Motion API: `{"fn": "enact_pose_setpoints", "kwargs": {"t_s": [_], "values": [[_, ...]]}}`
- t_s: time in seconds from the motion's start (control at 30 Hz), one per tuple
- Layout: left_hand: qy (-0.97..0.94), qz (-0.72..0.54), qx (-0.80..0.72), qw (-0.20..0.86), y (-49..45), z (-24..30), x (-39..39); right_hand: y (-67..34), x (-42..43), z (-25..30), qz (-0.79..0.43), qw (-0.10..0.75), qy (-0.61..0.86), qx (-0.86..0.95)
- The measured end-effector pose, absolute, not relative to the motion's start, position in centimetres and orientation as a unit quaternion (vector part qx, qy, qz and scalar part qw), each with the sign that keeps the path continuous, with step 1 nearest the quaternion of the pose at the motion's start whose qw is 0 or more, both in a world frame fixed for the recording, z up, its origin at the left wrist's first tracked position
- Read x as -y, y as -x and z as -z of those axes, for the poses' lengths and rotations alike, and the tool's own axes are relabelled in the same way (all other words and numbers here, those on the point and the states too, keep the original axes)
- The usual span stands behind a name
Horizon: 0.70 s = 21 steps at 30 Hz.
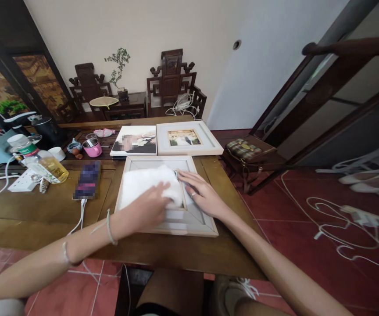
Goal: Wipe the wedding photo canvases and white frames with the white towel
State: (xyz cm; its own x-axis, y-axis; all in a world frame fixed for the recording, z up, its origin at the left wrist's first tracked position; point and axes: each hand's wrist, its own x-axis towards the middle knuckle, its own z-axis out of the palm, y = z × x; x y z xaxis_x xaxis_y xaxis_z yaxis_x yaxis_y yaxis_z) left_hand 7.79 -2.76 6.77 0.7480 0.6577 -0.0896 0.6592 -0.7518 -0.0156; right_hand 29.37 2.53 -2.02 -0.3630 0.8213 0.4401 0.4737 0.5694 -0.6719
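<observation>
A pale picture frame point(205, 228) lies flat on the table in front of me. Soft white cloth or wadding point(143, 182) covers the left and middle of it. My left hand point(155, 204) is on the right part of this white material, its fingers bent and closed on it, somewhat blurred. My right hand point(204, 193), wearing a ring, lies open at the frame's right inner edge with fingers stretched out. What is under the white material is hidden.
Behind stand a framed photo point(184, 138) and a photo panel point(135, 140), both lying flat. To the left are a phone point(87, 180) on a cable, a pink mug point(92, 148), a bottle point(38, 158) and a power strip point(23, 180). A plaid bag point(244, 149) rests beyond the table's right edge.
</observation>
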Motion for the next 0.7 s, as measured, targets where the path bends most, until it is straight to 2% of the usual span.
{"fn": "enact_pose_setpoints", "kwargs": {"t_s": [0.1,0.2,0.53,0.7], "values": [[-0.906,0.013,-0.423,-0.016,-7.4,-5.3,-1.4,-29.4,-2.6,2.1,-0.225,0.390,0.406,0.795],[-0.907,0.018,-0.421,-0.021,-7.7,-4.7,-3.0,-29.4,-2.6,2.0,-0.228,0.394,0.406,0.792],[-0.943,0.128,-0.307,-0.028,-9.8,-8.1,8.1,-29.4,-2.6,1.9,-0.233,0.397,0.407,0.789],[-0.932,0.091,-0.351,-0.012,-9.8,-7.4,6.1,-29.5,-2.7,2.1,-0.234,0.400,0.403,0.789]]}}
